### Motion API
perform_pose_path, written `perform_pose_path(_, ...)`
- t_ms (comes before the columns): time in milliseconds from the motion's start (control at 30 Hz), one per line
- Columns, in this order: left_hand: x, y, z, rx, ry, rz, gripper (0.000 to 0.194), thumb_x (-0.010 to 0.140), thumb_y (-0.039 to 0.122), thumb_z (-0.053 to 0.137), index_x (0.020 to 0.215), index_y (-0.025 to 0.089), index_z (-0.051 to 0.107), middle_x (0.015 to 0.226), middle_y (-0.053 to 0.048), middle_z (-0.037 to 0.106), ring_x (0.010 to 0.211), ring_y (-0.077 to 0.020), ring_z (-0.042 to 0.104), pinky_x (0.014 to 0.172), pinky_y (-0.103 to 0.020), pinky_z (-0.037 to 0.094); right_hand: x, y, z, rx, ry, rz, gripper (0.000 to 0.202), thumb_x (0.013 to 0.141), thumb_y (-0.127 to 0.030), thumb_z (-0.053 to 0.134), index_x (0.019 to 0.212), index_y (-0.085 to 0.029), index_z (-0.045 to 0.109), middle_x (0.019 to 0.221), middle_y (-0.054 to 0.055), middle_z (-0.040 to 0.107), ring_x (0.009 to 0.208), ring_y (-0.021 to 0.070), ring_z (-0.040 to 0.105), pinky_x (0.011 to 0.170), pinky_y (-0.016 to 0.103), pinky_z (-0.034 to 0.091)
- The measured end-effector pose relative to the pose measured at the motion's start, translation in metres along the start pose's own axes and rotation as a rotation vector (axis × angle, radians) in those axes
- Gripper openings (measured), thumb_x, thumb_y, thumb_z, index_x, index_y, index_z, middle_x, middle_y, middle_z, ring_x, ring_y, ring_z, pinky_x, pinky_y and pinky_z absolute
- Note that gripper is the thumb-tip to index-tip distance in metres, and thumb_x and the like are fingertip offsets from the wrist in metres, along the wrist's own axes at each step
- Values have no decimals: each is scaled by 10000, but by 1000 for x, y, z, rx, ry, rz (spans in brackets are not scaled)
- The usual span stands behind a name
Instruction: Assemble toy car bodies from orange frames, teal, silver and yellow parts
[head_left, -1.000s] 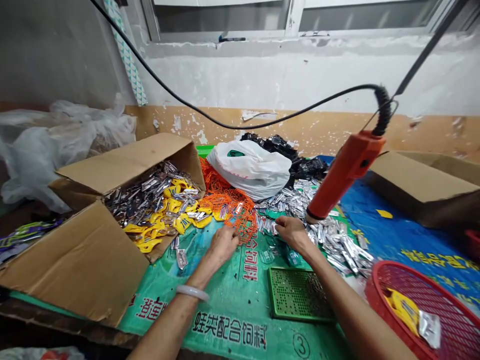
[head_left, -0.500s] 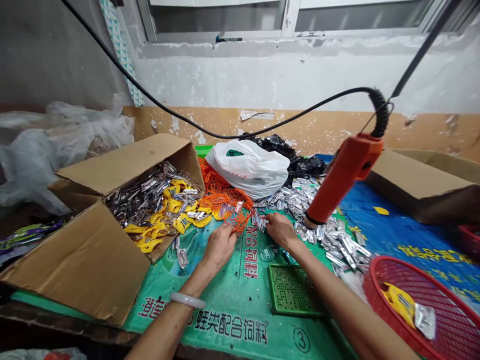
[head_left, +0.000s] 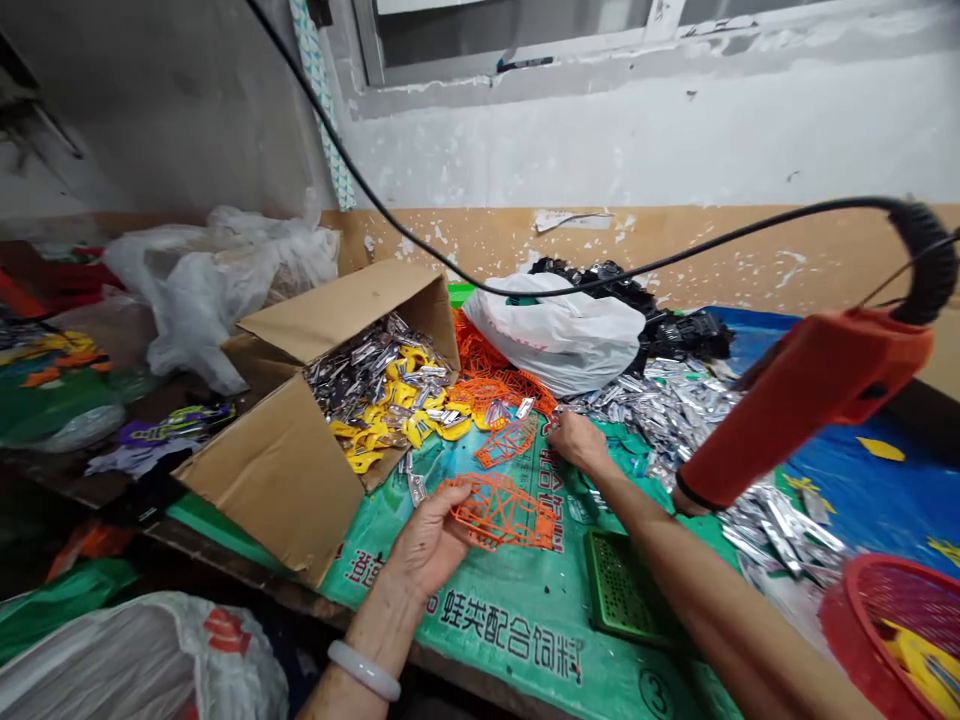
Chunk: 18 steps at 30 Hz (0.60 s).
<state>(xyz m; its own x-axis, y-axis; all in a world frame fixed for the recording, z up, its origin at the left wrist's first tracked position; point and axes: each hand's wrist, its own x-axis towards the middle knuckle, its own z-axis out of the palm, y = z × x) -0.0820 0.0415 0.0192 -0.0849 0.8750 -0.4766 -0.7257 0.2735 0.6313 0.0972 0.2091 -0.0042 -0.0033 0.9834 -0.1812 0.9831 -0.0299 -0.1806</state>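
Note:
My left hand is closed on one end of an orange plastic lattice frame, held above the green printed sheet. Thumb and fingers pinch its left edge. Farther back, my right hand reaches down to the sheet with fingers drawn together; their tips are too small to show what they grip. Another orange lattice frame lies just left of that hand, in front of a heap of orange frames. Silver flat pieces spread to the right of my right hand.
An orange-red power screwdriver hangs on a black cable at the right. A tipped cardboard box spills yellow parts and silver pieces. Behind stands a white plastic bag. A green perforated tray and red basket sit nearer.
My left hand has moved back toward me, bringing an orange lattice frame away from the heap. My right hand stays near the pile. The view has swung left.

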Motion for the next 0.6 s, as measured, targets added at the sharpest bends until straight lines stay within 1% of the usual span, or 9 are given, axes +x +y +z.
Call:
perform_pose_path(100, -2, -4, -1, -49, 27, -50, 45, 751, 99, 637, 718, 128, 652, 548, 6, 643, 492, -125, 607, 520, -266, 521, -3, 3, 0, 27, 12, -41, 298, 910, -345, 545, 1133, -151, 580, 1138, 82, 608, 998, 194, 608, 859, 404, 514)
perform_pose_path(200, -4, -7, -1, -76, 36, -75, 124, 836, 93, 547, 773, 121, 650, 577, -4, 654, 498, -131, 616, 526, -292, 540, -10, 11, -3, 51, 36, -84, 286, 913, -343, 538, 1123, -153, 582, 1122, 77, 610, 992, 191, 607, 856, 400, 513)
perform_pose_path(267, -6, -8, -2, -83, 44, -79, 171, 873, 94, 504, 782, 121, 645, 592, -9, 663, 482, -130, 613, 490, -281, 533, -15, 18, -6, 61, 47, -93, 279, 914, -342, 537, 1108, -148, 585, 1108, 76, 613, 982, 188, 608, 849, 398, 514)
perform_pose_path(333, -6, -9, -3, -81, 59, -82, 199, 893, 104, 487, 762, 120, 637, 562, -7, 651, 444, -128, 599, 432, -254, 505, -22, 24, -9, 74, 37, -108, 271, 912, -344, 539, 1083, -141, 593, 1078, 70, 621, 953, 183, 614, 830, 388, 520)
perform_pose_path(400, -6, -10, -4, -79, 79, -94, 217, 904, 106, 475, 753, 118, 630, 551, -13, 653, 432, -131, 603, 406, -238, 492, -28, 28, -11, 96, 10, -141, 268, 910, -348, 542, 1067, -138, 600, 1043, 63, 630, 919, 174, 621, 811, 377, 525)
perform_pose_path(500, -4, -13, -4, -89, 109, -108, 211, 910, 97, 469, 762, 124, 617, 589, -18, 681, 456, -125, 628, 428, -223, 510, -35, 26, -11, 133, -15, -196, 303, 910, -356, 543, 1124, -144, 578, 1046, 62, 631, 897, 167, 625, 798, 369, 529)
perform_pose_path(600, -3, -17, -4, -97, 126, -123, 192, 909, 97, 481, 768, 129, 607, 615, -15, 696, 490, -117, 648, 471, -215, 532, -40, 22, -14, 126, -16, -204, 340, 913, -372, 533, 1165, -145, 555, 1054, 66, 628, 891, 167, 626, 788, 364, 529)
